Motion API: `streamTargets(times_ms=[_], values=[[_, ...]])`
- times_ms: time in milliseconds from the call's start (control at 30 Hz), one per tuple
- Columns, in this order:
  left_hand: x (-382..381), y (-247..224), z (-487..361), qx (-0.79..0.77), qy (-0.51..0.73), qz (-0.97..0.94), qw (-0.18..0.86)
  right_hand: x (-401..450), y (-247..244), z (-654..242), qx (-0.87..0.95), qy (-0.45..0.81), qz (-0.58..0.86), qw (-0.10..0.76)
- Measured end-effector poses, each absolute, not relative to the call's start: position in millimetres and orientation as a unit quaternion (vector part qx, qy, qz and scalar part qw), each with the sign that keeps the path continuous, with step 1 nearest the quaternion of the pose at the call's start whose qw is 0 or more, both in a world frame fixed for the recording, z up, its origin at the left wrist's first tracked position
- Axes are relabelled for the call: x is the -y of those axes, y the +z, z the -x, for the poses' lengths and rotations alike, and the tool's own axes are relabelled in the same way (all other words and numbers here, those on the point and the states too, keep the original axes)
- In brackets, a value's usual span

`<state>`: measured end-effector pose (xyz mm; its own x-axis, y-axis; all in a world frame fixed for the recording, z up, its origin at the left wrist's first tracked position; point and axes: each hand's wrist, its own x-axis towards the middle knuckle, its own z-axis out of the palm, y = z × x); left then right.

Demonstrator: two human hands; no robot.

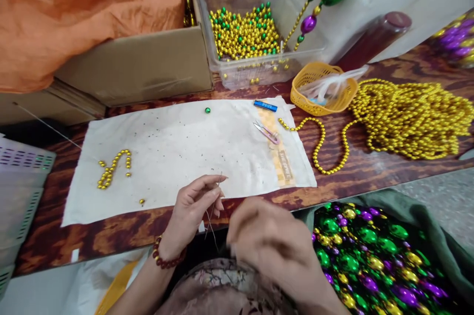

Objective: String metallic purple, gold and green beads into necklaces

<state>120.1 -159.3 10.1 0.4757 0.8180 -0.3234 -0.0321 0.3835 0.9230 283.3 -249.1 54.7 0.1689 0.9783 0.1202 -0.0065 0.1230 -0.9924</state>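
Observation:
My left hand (196, 206), with a beaded bracelet (166, 255) at the wrist, pinches a thin strand (210, 223) between thumb and forefinger. One end pokes up above the fingertips, and thin ends hang below; whether it is thread or wire I cannot tell. Beside it, my right hand (270, 236) is curled and smeared by motion, its fingertips hidden. Both hands are over the near edge of a white cloth (192, 142). On the cloth lie a green bead (208, 110), a short gold bead string (114, 167), small pink-handled scissors (266, 132) and a blue object (265, 105).
At the back stands a clear bin (266, 65) of loose gold and green beads, next to a cardboard box (148, 63). To the right are a yellow basket (301, 98) and a heap of gold bead strings (411, 120). Large coloured beads (370, 255) fill a sack at lower right.

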Motion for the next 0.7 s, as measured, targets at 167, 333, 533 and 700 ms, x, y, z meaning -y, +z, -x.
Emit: streamTargets(times_ms=[167, 333, 533, 700], values=[[161, 10, -121, -0.399, 0.296, -0.494, 0.714, 215, 24, -282, 0.448, 0.333, 0.565, 0.607], [164, 15, -126, -0.394, 0.294, -0.491, 0.719, 213, 14, -273, 0.471, 0.326, 0.579, 0.580], [164, 19, -129, -0.392, 0.309, -0.490, 0.715, 216, 15, -269, 0.485, 0.265, 0.621, 0.556], [166, 17, -128, -0.393, 0.309, -0.491, 0.713, 215, 17, -270, 0.534, 0.191, 0.628, 0.533]])
